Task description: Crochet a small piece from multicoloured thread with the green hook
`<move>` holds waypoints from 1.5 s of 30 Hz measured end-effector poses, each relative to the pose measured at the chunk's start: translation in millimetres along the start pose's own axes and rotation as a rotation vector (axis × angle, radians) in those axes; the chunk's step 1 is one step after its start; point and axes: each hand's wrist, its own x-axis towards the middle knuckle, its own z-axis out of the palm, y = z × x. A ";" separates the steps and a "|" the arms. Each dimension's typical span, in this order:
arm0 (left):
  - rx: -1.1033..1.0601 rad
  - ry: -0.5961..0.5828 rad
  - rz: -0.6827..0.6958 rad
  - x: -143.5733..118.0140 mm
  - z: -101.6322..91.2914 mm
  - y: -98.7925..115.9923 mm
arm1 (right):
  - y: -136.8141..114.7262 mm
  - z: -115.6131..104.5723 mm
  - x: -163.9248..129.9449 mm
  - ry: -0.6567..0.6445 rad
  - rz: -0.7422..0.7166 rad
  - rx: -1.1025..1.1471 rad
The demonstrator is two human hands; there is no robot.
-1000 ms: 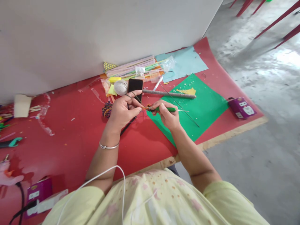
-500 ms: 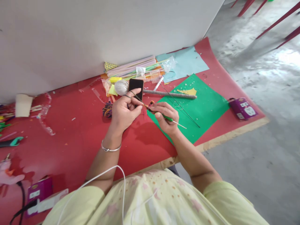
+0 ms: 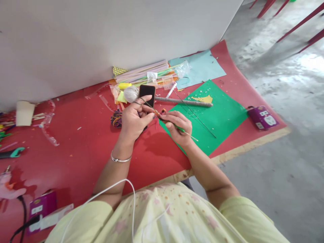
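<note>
My right hand [image 3: 178,127] is closed around a green-handled crochet hook [image 3: 180,129], its thin metal end pointing down to the right. At the fingertips of both hands is a small dark, multicoloured piece of crochet [image 3: 162,114]. My left hand [image 3: 136,118] pinches that piece with thumb and fingers, while a strand of yarn runs over the raised index finger. A skein of multicoloured yarn [image 3: 116,118] lies beside the left hand, partly covered by it. Just beyond the fingers rests a black phone [image 3: 147,91]. Exactly how the hook meets the stitches is too small to tell.
On the red table [image 3: 83,145] lie a green sheet [image 3: 222,111], a light blue sheet [image 3: 202,67], a grey rod [image 3: 187,101], a ball of grey yarn [image 3: 131,94], a white pen [image 3: 171,90] and bundled sticks [image 3: 144,69]. A purple box [image 3: 262,117] sits near the right edge.
My right hand has shifted slightly left, and the crochet hook has turned so its free end sits lower and further left. The left hand has barely moved.
</note>
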 end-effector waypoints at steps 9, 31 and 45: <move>0.000 0.013 -0.011 -3.3 10.6 0.6 | 10.4 2.9 -5.7 -0.019 -0.119 -0.160; -0.484 -0.351 -0.494 6.9 -6.2 7.0 | 8.1 4.8 -2.1 0.024 0.193 0.271; -0.475 -0.300 -0.403 11.0 -19.6 8.7 | 5.9 -2.3 5.2 -0.054 0.148 0.228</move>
